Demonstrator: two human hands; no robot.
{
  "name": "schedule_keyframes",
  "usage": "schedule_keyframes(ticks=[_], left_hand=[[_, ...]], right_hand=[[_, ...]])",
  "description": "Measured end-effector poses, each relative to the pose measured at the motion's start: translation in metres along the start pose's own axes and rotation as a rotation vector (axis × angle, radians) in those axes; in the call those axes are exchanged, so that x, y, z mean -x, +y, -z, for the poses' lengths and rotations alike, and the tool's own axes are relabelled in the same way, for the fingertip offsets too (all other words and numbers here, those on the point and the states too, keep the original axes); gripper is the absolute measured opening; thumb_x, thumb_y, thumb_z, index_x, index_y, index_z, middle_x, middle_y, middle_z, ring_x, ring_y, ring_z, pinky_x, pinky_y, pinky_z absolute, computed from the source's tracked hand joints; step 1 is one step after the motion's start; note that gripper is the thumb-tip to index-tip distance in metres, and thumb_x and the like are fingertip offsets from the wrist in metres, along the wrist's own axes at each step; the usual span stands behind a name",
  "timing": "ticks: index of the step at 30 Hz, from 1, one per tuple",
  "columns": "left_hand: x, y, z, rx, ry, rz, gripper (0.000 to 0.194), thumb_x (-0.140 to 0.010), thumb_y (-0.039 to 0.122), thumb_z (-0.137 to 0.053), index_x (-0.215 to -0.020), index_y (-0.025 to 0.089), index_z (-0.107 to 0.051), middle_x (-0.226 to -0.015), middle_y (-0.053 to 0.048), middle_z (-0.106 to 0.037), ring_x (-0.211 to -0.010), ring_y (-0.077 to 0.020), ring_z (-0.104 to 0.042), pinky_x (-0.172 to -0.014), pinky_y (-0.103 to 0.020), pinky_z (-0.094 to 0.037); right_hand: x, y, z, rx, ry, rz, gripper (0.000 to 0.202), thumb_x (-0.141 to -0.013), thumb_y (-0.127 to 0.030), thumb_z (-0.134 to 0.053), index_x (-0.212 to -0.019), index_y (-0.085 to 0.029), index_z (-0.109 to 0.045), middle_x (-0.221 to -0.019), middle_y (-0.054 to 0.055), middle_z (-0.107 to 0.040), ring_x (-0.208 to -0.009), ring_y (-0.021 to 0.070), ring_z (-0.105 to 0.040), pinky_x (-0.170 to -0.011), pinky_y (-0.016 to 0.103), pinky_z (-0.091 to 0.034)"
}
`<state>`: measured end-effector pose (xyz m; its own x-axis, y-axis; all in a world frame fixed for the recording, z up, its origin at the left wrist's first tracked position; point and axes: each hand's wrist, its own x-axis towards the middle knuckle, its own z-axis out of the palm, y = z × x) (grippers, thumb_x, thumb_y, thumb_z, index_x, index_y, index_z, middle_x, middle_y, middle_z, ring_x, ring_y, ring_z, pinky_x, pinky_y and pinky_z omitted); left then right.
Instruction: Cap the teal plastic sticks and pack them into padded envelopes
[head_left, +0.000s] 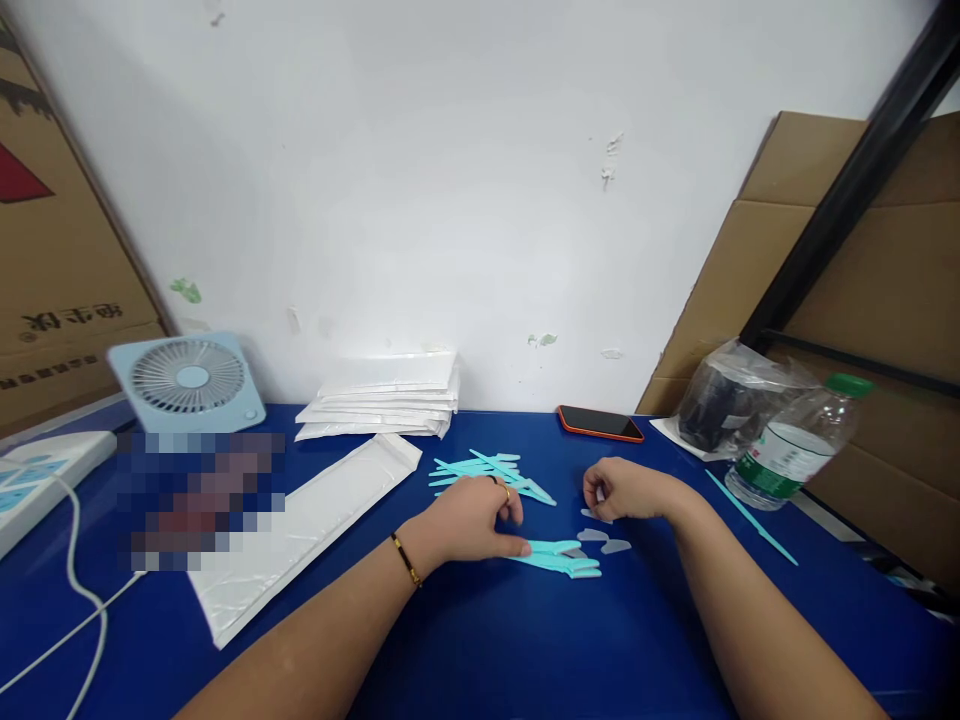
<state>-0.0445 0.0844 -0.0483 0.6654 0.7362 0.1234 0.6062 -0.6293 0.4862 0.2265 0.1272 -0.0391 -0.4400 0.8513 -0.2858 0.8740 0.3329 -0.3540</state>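
Low over the blue table, my left hand (pixel 469 520) has its thumb pressed on the handles of several turquoise eyebrow razors (pixel 559 562), whose heads point right. Its other fingers are curled and partly hidden. Just behind this hand lies a crossed pile of similar turquoise razors (pixel 487 468). My right hand (pixel 626 488) is closed in a pinch, fingertips down, above small clear blade caps (pixel 616 546). Whatever sits between those fingertips is too small to tell. The caps lie loose between the two hands, beside the razor heads.
A white padded mailer (pixel 315 530) lies left, with a stack of mailers (pixel 382 395) against the wall. A fan (pixel 187 378) and power strip (pixel 45 480) are far left. To the right are a phone (pixel 600 422), a single razor (pixel 750 517), a bottle (pixel 787 455) and a bagged dark object (pixel 712 405).
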Motion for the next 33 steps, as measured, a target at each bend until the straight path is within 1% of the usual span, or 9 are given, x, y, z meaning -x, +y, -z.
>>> schedule_keyframes(ticks=[2, 6, 10, 15, 20, 24, 29, 31, 33], left_hand=[[0.001, 0.002, -0.003, 0.052, -0.075, 0.009, 0.028, -0.066, 0.045, -0.067, -0.08, 0.022, -0.064, -0.076, -0.001, -0.062, -0.066, -0.015, -0.054, -0.054, -0.023, -0.033], [-0.001, -0.004, -0.009, 0.161, -0.093, 0.116, 0.019, -0.074, 0.039, -0.058, -0.074, 0.02, -0.062, -0.068, 0.0, -0.061, -0.057, -0.0124, -0.051, -0.049, -0.022, -0.031], [-0.005, -0.015, -0.01, 0.287, -0.006, 0.162, 0.021, -0.077, 0.04, -0.053, -0.078, 0.02, -0.059, -0.071, 0.0, -0.06, -0.062, -0.0126, -0.051, -0.053, -0.021, -0.035], [-0.01, -0.025, -0.008, 0.352, 0.127, 0.228, 0.022, -0.077, 0.04, -0.052, -0.078, 0.019, -0.056, -0.07, 0.001, -0.056, -0.064, -0.0126, -0.05, -0.056, -0.021, -0.036], [-0.01, -0.03, -0.005, 0.356, 0.189, 0.228, 0.022, -0.077, 0.04, -0.052, -0.076, 0.018, -0.055, -0.068, 0.002, -0.053, -0.063, -0.012, -0.047, -0.056, -0.022, -0.035], [-0.009, -0.028, -0.004, 0.373, 0.191, 0.231, 0.023, -0.076, 0.041, -0.053, -0.076, 0.018, -0.056, -0.068, 0.002, -0.053, -0.063, -0.0121, -0.047, -0.056, -0.022, -0.034], [-0.011, -0.026, -0.003, 0.435, 0.173, 0.226, 0.026, -0.076, 0.042, -0.053, -0.077, 0.017, -0.056, -0.067, 0.001, -0.054, -0.062, -0.0117, -0.047, -0.056, -0.022, -0.035], [-0.012, -0.03, -0.003, 0.402, 0.183, 0.244, 0.026, -0.077, 0.042, -0.052, -0.078, 0.017, -0.057, -0.068, 0.001, -0.055, -0.062, -0.0121, -0.048, -0.057, -0.022, -0.036], [-0.011, -0.033, -0.001, 0.292, 0.209, 0.285, 0.023, -0.078, 0.04, -0.051, -0.079, 0.017, -0.058, -0.072, -0.001, -0.057, -0.065, -0.0135, -0.05, -0.059, -0.023, -0.036]], right_hand=[[-0.003, -0.002, -0.002, -0.027, 0.054, 0.02, 0.011, -0.059, -0.018, -0.059, -0.069, -0.017, -0.065, -0.066, 0.002, -0.063, -0.059, 0.0142, -0.055, -0.049, 0.022, -0.037], [0.0, -0.006, 0.002, -0.237, 0.13, 0.094, 0.012, -0.068, -0.022, -0.057, -0.078, -0.016, -0.06, -0.067, 0.001, -0.062, -0.058, 0.0133, -0.057, -0.053, 0.022, -0.041], [0.009, -0.008, 0.014, -0.453, 0.218, 0.16, 0.024, -0.076, -0.037, -0.057, -0.086, -0.015, -0.061, -0.069, 0.001, -0.061, -0.055, 0.0118, -0.056, -0.053, 0.024, -0.044], [0.016, -0.009, 0.022, -0.601, 0.261, 0.182, 0.03, -0.068, -0.041, -0.068, -0.077, -0.013, -0.064, -0.064, 0.002, -0.062, -0.048, 0.0093, -0.052, -0.047, 0.022, -0.042], [0.019, -0.013, 0.023, -0.655, 0.232, 0.228, 0.033, -0.071, -0.043, -0.066, -0.082, -0.012, -0.065, -0.066, 0.004, -0.065, -0.054, 0.0116, -0.058, -0.052, 0.023, -0.045], [0.02, -0.017, 0.022, -0.682, 0.258, 0.253, 0.031, -0.072, -0.041, -0.066, -0.084, -0.013, -0.064, -0.065, 0.003, -0.065, -0.056, 0.0118, -0.059, -0.054, 0.023, -0.046], [0.011, -0.028, 0.013, -0.712, 0.226, 0.256, 0.034, -0.069, -0.043, -0.067, -0.084, -0.013, -0.065, -0.065, 0.005, -0.067, -0.06, 0.0148, -0.063, -0.055, 0.024, -0.047], [0.007, -0.031, 0.008, -0.697, 0.222, 0.246, 0.035, -0.07, -0.044, -0.066, -0.085, -0.013, -0.065, -0.066, 0.005, -0.067, -0.062, 0.0153, -0.063, -0.056, 0.024, -0.047], [0.005, -0.029, 0.006, -0.621, 0.245, 0.206, 0.034, -0.07, -0.044, -0.065, -0.087, -0.014, -0.065, -0.066, 0.004, -0.066, -0.062, 0.0149, -0.061, -0.056, 0.024, -0.046]])
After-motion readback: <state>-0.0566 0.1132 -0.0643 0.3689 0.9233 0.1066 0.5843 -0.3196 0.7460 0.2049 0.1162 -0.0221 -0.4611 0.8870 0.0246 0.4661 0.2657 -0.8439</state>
